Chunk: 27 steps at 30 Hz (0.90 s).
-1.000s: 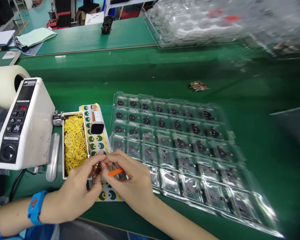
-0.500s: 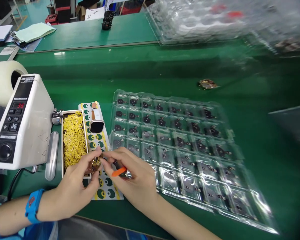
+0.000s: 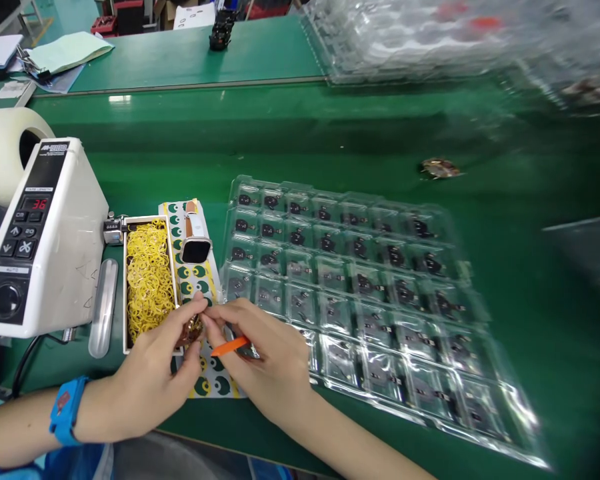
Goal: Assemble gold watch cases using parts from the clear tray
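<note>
Between the thumb and fingers of my left hand (image 3: 153,367) is a small brown-and-gold electronic part (image 3: 194,328). My right hand (image 3: 265,357) meets it from the right, thumb and index fingertip pinched at the part's edge. What lies in that pinch is too small to make out. An orange-tipped tool (image 3: 230,346) is tucked in my right hand, its tip pointing left past the thumb; the rest is mostly covered by the fingers. Below the hands lies a sheet of green and yellow stickers (image 3: 203,273). A smartwatch (image 3: 196,250) rests on the sheet's upper part.
A white box of yellow rings (image 3: 150,280) stands left of the sticker sheet, beside a white tape dispenser (image 3: 55,253) and a clear plastic strip (image 3: 103,310). To the right lies a clear compartment tray (image 3: 347,267) with small dark parts. Another brown-gold part (image 3: 439,169) lies farther back.
The orange tip has shifted slightly left at my right thumb. Both hands stay together at the small part. The whole view has moved a little.
</note>
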Tool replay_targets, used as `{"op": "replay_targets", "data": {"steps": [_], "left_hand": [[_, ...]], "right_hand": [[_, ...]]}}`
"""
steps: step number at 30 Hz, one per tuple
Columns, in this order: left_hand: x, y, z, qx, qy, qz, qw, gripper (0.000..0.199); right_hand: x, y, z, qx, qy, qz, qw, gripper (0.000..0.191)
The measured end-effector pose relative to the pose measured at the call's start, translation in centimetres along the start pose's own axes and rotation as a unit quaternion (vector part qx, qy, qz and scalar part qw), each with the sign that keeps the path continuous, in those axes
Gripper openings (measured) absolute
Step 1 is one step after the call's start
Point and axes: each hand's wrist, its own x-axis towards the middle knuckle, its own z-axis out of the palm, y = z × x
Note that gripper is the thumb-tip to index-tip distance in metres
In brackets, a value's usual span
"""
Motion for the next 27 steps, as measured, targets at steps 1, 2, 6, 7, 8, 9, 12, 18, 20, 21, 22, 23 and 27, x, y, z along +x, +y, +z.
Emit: {"op": "replay_targets", "data": {"steps": [1, 2, 6, 7, 8, 9, 12, 18, 20, 21, 22, 23, 27], "left_hand": [[0.0, -0.1, 0.0, -0.001, -0.003, 0.003, 1.0, 0.046], [0.0, -0.1, 0.0, -0.004, -0.006, 0.006, 1.0, 0.047], [-0.1, -0.5, 0.1, -0.007, -0.013, 0.024, 1.0, 0.054], [-0.1, -0.5, 0.1, -0.004, -0.014, 0.029, 0.999, 0.055], [-0.2, -0.5, 0.0, -0.001, -0.015, 0.033, 0.999, 0.056], [-0.2, -0.5, 0.0, 0.002, -0.016, 0.036, 0.999, 0.057], [-0.1, -0.3, -0.2, 0.004, -0.029, 0.042, 0.999, 0.059], [0.0, 0.1, -0.2, -0.007, -0.039, 0.048, 0.998, 0.06], [-0.1, -0.1, -0.1, -0.01, -0.041, 0.034, 0.999, 0.059], [-0.1, -0.3, 0.0, -0.01, -0.042, 0.027, 0.999, 0.058], [-0.1, -0.4, -0.1, -0.009, -0.041, 0.021, 0.999, 0.058], [-0.1, -0.6, -0.2, -0.009, -0.035, 0.019, 0.999, 0.058], [0.4, -0.7, -1.3, -0.033, 0.062, -0.006, 0.997, 0.051]], "right_hand": [[0.0, 0.0, 0.0, 0.0, -0.002, -0.001, 1.0, 0.011], [0.0, 0.0, 0.0, 0.0, -0.004, -0.001, 1.0, 0.011], [0.1, 0.0, 0.0, -0.002, -0.002, -0.003, 1.0, 0.011], [0.1, 0.0, 0.0, -0.003, -0.003, -0.003, 1.0, 0.011], [0.1, 0.0, 0.0, -0.004, -0.005, -0.002, 1.0, 0.011], [0.1, 0.0, 0.0, -0.004, -0.007, -0.002, 1.0, 0.011], [0.1, 0.2, -0.1, -0.006, -0.006, -0.007, 1.0, 0.012], [0.3, 0.2, -0.2, 0.024, -0.009, -0.007, 1.0, 0.015], [0.5, 0.0, -0.4, 0.061, -0.018, 0.01, 0.998, 0.017], [0.6, -0.1, -0.5, 0.085, -0.027, 0.022, 0.996, 0.018], [0.7, -0.2, -0.7, 0.113, -0.039, 0.036, 0.992, 0.018], [0.7, -0.4, -0.9, 0.143, -0.049, 0.054, 0.987, 0.018], [0.8, -0.7, -1.3, 0.235, -0.07, 0.128, 0.961, 0.016]]}}
